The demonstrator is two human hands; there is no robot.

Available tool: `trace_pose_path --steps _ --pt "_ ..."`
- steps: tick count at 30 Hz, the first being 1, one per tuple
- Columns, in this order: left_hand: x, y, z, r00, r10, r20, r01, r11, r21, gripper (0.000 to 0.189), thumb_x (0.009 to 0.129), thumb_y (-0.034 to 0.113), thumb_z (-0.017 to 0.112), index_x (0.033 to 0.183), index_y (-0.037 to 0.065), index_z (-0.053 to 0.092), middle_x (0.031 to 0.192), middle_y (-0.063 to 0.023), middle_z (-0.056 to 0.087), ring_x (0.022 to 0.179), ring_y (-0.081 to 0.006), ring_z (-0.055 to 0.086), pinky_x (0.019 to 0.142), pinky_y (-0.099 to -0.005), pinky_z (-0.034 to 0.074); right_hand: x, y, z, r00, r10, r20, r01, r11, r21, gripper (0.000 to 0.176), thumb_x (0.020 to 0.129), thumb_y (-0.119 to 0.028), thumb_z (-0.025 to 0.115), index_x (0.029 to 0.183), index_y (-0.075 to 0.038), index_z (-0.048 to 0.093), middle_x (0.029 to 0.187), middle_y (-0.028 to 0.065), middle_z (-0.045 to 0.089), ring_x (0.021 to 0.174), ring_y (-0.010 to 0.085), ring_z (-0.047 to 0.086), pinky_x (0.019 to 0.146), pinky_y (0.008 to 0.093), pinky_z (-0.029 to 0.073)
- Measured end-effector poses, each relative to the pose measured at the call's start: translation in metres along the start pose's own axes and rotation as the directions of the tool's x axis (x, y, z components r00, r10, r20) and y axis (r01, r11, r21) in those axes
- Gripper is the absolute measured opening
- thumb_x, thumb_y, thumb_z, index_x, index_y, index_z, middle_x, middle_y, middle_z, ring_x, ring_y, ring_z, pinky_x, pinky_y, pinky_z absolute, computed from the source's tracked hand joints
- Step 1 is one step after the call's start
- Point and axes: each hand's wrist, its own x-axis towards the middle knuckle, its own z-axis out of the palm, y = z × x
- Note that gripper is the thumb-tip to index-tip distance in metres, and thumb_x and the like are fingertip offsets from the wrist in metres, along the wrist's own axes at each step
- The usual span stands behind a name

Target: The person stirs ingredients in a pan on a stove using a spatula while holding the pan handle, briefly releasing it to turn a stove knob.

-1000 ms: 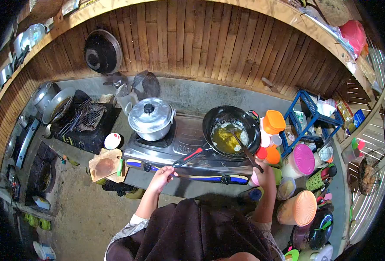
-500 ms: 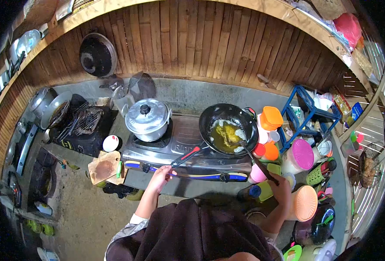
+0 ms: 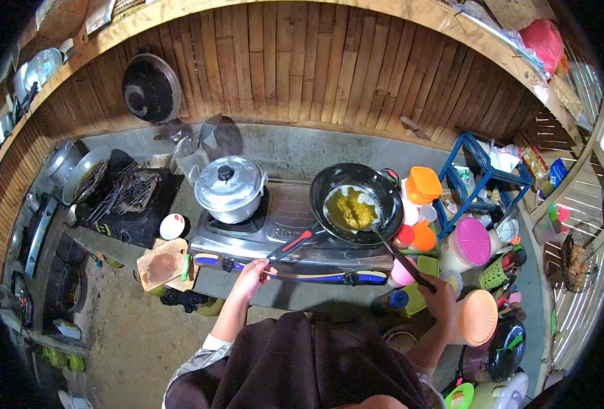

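At my far left a metal pot (image 3: pixel 62 162) stands beside a wide pan (image 3: pixel 84 178) whose dark contents I can't make out. A lidded aluminium pot (image 3: pixel 228 198) sits on the left side of the stove, its contents hidden. My left hand (image 3: pixel 253 278) is at the end of the wok's long handle (image 3: pixel 292 245), thumb and fingers pinching its tip. The black wok (image 3: pixel 329 183) rests on the stove's right side; in it lies a lumpy yellow mass (image 3: pixel 353 210) ringed by pale froth. The blade end of my long spatula (image 3: pixel 403 255) dips into the wok by its right rim, and the fingers of my right hand (image 3: pixel 442 303) are closed around its dark grip. Right of the wok I see an orange container (image 3: pixel 423 185), a pink-lidded jar (image 3: pixel 473 241) and a peach-lidded tub (image 3: pixel 478 317). As for surfaces, a cutting board (image 3: pixel 162 266) with a green-handled knife (image 3: pixel 186 267) is left of the metal stove (image 3: pixel 288 230), on whose front runs a blue strip. A blue rack (image 3: pixel 482 160) holding packets stands at the right. Behind it all, a black pan (image 3: pixel 151 88) hangs at the left on the bamboo wall (image 3: pixel 281 61), above a grey concrete band.
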Motion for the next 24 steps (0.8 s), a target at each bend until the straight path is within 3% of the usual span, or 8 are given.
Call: trace_pose_path --steps 2,9,11,15,18,19,21,24 --pt "-0.001 0.001 0.000 1.000 0.004 -0.001 -0.004 1.000 0.028 0.022 0.089 0.027 0.047 0.097 0.007 0.052 0.076 -0.0006 0.061 0.057 -0.0047 0.046 0.053 -0.0188 0.035 0.005 0.003 0.007 0.998 -0.059 0.026 0.055 0.989 0.137 0.034 0.071 -0.010 0.066 0.103 -0.003 0.061 0.093 0.0173 0.063 0.085 0.0260 0.062 0.077 0.0327 0.046" --pt "0.000 -0.004 -0.001 1.000 0.020 0.012 -0.021 0.999 0.028 0.021 0.089 0.028 0.047 0.095 0.009 0.051 0.075 0.0004 0.062 0.057 -0.0039 0.046 0.052 -0.0186 0.034 0.027 0.009 0.040 0.990 -0.138 0.032 0.134 0.987 0.093 0.035 0.072 -0.010 0.065 0.106 -0.002 0.059 0.093 0.0181 0.063 0.085 0.0247 0.062 0.076 0.0313 0.046" --pt "0.000 -0.006 0.000 1.000 0.025 0.009 -0.025 1.000 -0.008 0.020 0.089 0.028 0.047 0.094 0.009 0.051 0.075 0.0003 0.062 0.057 -0.0041 0.046 0.052 -0.0189 0.034 0.037 0.015 0.056 0.967 -0.251 -0.044 0.254 0.934 0.252 0.034 0.073 -0.009 0.064 0.106 -0.006 0.059 0.090 0.0172 0.063 0.090 0.0325 0.059 0.085 0.0351 0.043" --pt "0.002 -0.007 0.003 0.999 0.032 -0.007 -0.031 0.999 0.017 0.021 0.088 0.029 0.046 0.094 0.009 0.050 0.075 0.0005 0.061 0.057 -0.0048 0.046 0.052 -0.0198 0.033 0.065 0.043 0.103 0.920 -0.344 -0.189 0.369 0.922 0.117 0.036 0.070 -0.015 0.067 0.106 -0.012 0.061 0.084 0.0172 0.062 0.085 0.0334 0.059 0.081 0.0365 0.044" --pt "0.001 -0.008 0.004 0.999 0.014 -0.040 -0.014 1.000 0.000 0.021 0.088 0.030 0.046 0.094 0.010 0.050 0.075 0.0006 0.061 0.058 -0.0054 0.046 0.053 -0.0208 0.034 0.081 0.037 0.118 0.995 -0.101 0.000 0.100 0.986 0.136 0.041 0.067 -0.031 0.069 0.106 -0.020 0.062 0.078 0.0166 0.061 0.076 0.0311 0.059 0.069 0.0389 0.046" --pt "0.002 -0.008 0.004 0.999 0.013 -0.031 -0.013 1.000 0.001 0.021 0.088 0.030 0.046 0.094 0.010 0.050 0.075 0.0007 0.061 0.058 -0.0056 0.046 0.054 -0.0210 0.034 0.079 0.021 0.111 0.995 -0.101 0.000 0.100 0.986 0.135 0.041 0.067 -0.031 0.069 0.106 -0.020 0.062 0.078 0.0166 0.061 0.076 0.0311 0.059 0.069 0.0389 0.046" --pt "0.001 -0.008 0.004 1.000 0.014 -0.024 -0.014 1.000 0.000 0.021 0.087 0.030 0.046 0.094 0.010 0.049 0.075 0.0008 0.061 0.058 -0.0057 0.046 0.054 -0.0211 0.034 0.076 -0.014 0.098 0.998 -0.044 0.047 0.040 0.996 0.081 0.036 0.078 -0.013 0.059 0.113 -0.006 0.056 0.103 0.0148 0.062 0.094 0.0227 0.060 0.082 0.0284 0.043" --pt "0.001 -0.007 0.004 0.999 0.021 -0.036 -0.022 1.000 -0.003 0.021 0.088 0.030 0.046 0.094 0.010 0.050 0.075 0.0007 0.061 0.058 -0.0058 0.046 0.055 -0.0213 0.035 0.082 -0.029 0.098 1.000 -0.025 0.011 0.023 0.985 0.170 0.036 0.079 -0.013 0.059 0.114 -0.004 0.055 0.104 0.0158 0.061 0.095 0.0229 0.059 0.085 0.0285 0.042"
